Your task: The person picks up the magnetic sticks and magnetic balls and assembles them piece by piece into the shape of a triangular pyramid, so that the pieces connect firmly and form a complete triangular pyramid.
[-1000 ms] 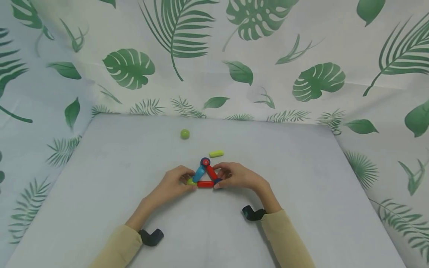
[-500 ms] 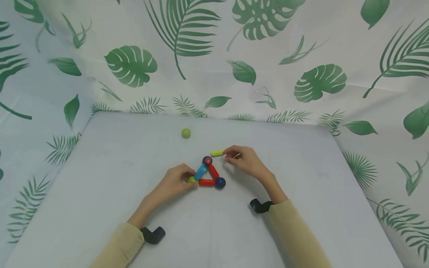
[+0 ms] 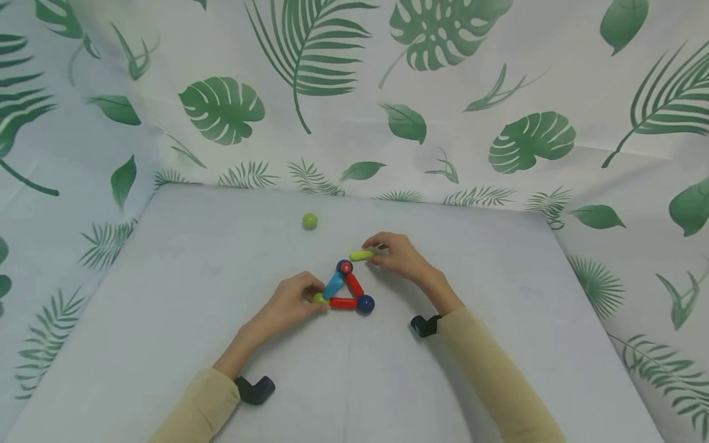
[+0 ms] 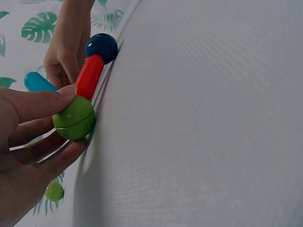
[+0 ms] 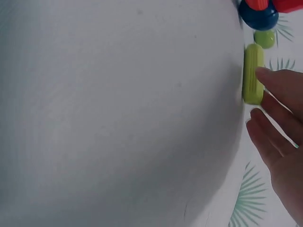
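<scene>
A triangle of toy sticks and balls lies on the table in the head view. Its sides are a light blue stick (image 3: 334,285), a red stick (image 3: 343,303) along the front and another red stick (image 3: 355,284) on the right. A dark blue ball (image 3: 365,304) forms the right corner; a second dark blue ball (image 3: 344,266), topped by a round red end, is at the far corner. My left hand (image 3: 290,301) pinches the green ball (image 4: 75,118) at the left corner. Beyond the triangle, my right hand (image 3: 396,252) pinches a yellow-green stick (image 5: 253,75), thumb on its side.
A loose green ball (image 3: 310,221) sits farther back on the white table (image 3: 221,246). Leaf-printed cloth (image 3: 343,135) hangs behind and along the sides. Each wrist carries a black device, such as the left one (image 3: 256,390).
My right hand has left the right corner's dark blue ball, moved back to the yellow-green stick and taken hold of it. My left hand stays on the green corner ball.
</scene>
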Available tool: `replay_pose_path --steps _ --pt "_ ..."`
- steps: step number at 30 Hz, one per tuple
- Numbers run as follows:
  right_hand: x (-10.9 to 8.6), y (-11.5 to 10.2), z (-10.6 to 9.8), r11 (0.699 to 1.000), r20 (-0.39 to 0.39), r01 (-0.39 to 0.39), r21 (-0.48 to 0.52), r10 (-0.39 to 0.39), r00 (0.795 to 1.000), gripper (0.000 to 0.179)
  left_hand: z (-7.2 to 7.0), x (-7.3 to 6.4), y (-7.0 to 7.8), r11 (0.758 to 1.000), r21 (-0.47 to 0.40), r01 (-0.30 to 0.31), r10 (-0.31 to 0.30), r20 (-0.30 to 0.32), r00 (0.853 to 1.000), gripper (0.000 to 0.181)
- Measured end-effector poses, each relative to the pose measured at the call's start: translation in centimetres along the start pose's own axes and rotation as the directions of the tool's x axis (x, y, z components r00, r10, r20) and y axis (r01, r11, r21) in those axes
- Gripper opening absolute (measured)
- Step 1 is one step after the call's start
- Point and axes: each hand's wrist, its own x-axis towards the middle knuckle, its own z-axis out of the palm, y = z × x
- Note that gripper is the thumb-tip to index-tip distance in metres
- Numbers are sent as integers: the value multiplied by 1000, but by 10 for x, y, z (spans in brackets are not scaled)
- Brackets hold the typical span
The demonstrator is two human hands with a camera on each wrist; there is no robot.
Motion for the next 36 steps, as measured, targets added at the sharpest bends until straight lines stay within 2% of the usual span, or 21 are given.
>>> replay_pose_path --steps 6,14,25,30,36 --pt "4 -5 10 999 15 -11 -53 12 1000 36 1 3 0 1000 0 18 -18 10 1000 33" --pt "-6 -6 10 994 -45 -7 -111 2 999 26 2 7 2 1000 20 0 0 6 1000 33" --pt "-34 -9 1 999 -73 -12 47 15 997 32 5 18 6 1000 27 9 -9 5 1000 35" --pt "-46 -10 -1 992 -71 -11 125 20 997 31 8 26 8 999 34 20 -20 6 1000 36" --pt "-57 -15 0 975 -72 -57 216 74 995 31 11 37 11 999 39 33 -34 17 999 36"
